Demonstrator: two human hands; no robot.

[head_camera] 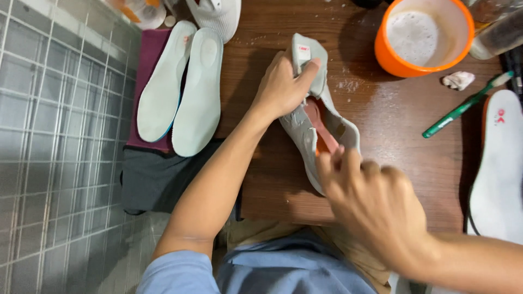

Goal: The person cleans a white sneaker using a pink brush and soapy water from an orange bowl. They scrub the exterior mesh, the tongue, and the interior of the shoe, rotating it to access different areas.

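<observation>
- Far left: pale tiled floor (49, 136), grid of grout lines.
- Two pale green insoles (182, 90), smooth, foam-like, side by side on a maroon cloth (146, 71); a dark grey cloth (152, 179) below.
- Left hand (283, 87) clenched on the heel end of a grey fabric shoe (327, 122), thumb over its tag.
- Shoe lies on the brown wooden surface (392, 136), reddish lining showing in the opening.
- Right hand (376, 207), blurred, fingers at the shoe's opening; grip cannot be told.
- Orange tub (422, 35) of foamy liquid up right; a crumpled white wad (458, 80) below it.
- Green-handled toothbrush (466, 105), then a white insole (498, 169) at the right edge.
</observation>
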